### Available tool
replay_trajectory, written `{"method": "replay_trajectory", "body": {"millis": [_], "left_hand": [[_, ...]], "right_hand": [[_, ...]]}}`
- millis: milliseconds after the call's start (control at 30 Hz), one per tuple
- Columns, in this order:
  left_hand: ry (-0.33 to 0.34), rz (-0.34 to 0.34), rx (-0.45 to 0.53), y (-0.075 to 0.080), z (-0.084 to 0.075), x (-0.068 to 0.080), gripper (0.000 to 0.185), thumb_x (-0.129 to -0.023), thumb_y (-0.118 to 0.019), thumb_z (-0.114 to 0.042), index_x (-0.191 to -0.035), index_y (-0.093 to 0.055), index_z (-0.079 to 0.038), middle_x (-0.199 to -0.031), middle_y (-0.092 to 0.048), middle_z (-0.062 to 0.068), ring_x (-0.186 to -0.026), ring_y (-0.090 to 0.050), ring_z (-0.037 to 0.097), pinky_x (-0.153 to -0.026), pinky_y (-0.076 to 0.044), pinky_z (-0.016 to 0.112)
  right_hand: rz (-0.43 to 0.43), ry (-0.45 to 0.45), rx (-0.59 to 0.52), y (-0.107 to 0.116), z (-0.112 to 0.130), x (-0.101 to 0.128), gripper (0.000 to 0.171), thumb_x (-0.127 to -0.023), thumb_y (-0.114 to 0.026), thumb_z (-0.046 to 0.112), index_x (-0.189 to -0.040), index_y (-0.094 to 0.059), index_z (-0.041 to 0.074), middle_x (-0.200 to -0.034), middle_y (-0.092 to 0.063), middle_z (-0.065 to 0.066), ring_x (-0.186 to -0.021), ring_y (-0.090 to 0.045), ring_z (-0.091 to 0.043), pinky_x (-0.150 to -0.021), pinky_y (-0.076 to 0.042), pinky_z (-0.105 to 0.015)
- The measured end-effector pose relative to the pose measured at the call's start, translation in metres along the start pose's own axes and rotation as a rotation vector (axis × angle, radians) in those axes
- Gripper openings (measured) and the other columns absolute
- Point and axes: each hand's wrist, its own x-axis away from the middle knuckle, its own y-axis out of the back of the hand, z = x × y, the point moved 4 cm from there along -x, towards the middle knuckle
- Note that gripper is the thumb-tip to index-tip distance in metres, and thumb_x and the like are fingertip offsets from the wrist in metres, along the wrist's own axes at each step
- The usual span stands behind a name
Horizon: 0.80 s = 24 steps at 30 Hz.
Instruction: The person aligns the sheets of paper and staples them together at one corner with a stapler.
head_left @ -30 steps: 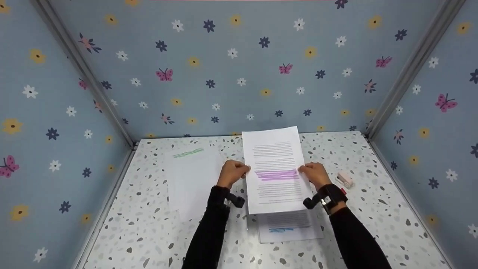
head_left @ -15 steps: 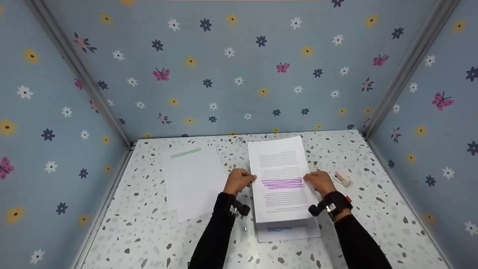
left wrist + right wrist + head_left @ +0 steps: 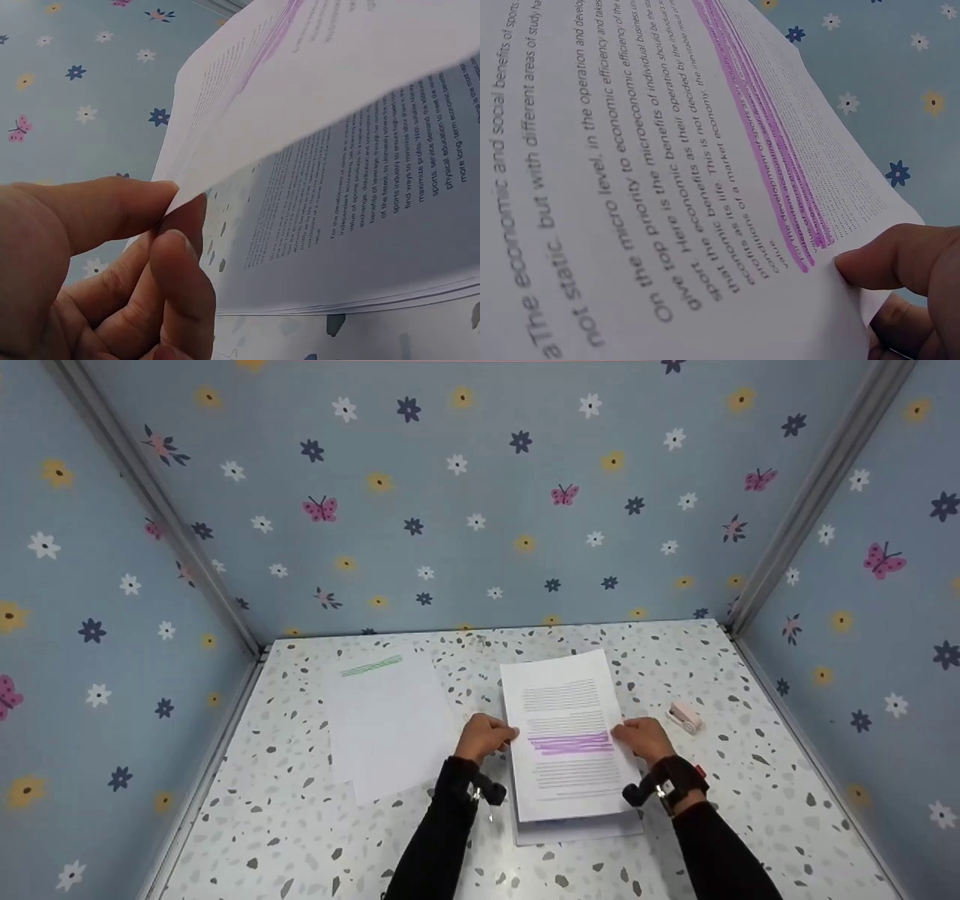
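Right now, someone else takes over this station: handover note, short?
Left hand: pinches the left edge of the purple-marked sheet.
Right hand: pinches its right edge.
Sheet: held just above the paper stack, not yet lying flat; the left wrist view shows a gap under it.
Aside: a sheet with a green mark lies to the left on the table; a small pink stapler-like item sits to the right, too small to identify.
Done: sheet lined up over the stack.
Left, probably: set it down, release both grips.
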Motion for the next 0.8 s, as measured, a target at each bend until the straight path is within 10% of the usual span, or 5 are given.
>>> {"method": "replay_trajectory", "body": {"millis": [300,600,800], "left_hand": [[-0.038,-0.001,-0.074,-0.007,0.010,-0.001,0.017,-0.088,-0.077,-0.016,-0.077,-0.077,-0.003,-0.067,-0.069,0.006,-0.073,-0.070,0.033,-0.057,-0.045,0.027],[0.000,0.007,-0.148,-0.015,0.023,-0.001,0.019,-0.089,-0.078,-0.019,-0.081,-0.078,-0.003,-0.064,-0.064,0.000,-0.059,-0.058,0.015,-0.056,-0.044,0.026],[0.003,0.001,-0.155,-0.018,0.028,-0.003,0.018,-0.088,-0.079,-0.020,-0.083,-0.078,-0.002,-0.063,-0.065,0.002,-0.055,-0.056,0.014,-0.052,-0.044,0.027]], "right_hand": [[-0.022,0.003,0.019,-0.004,-0.010,0.001,0.023,-0.092,-0.065,0.017,-0.096,-0.073,-0.004,-0.094,-0.069,-0.011,-0.082,-0.060,-0.022,-0.069,-0.046,-0.031],[-0.032,0.045,0.069,-0.008,-0.020,0.003,0.023,-0.092,-0.066,0.018,-0.090,-0.072,-0.004,-0.087,-0.065,-0.009,-0.078,-0.057,-0.023,-0.067,-0.046,-0.033],[-0.039,0.069,0.063,-0.011,-0.028,-0.003,0.039,-0.088,-0.066,0.014,-0.057,-0.043,0.012,-0.057,-0.034,0.004,-0.054,-0.033,-0.013,-0.054,-0.029,-0.027]]}}
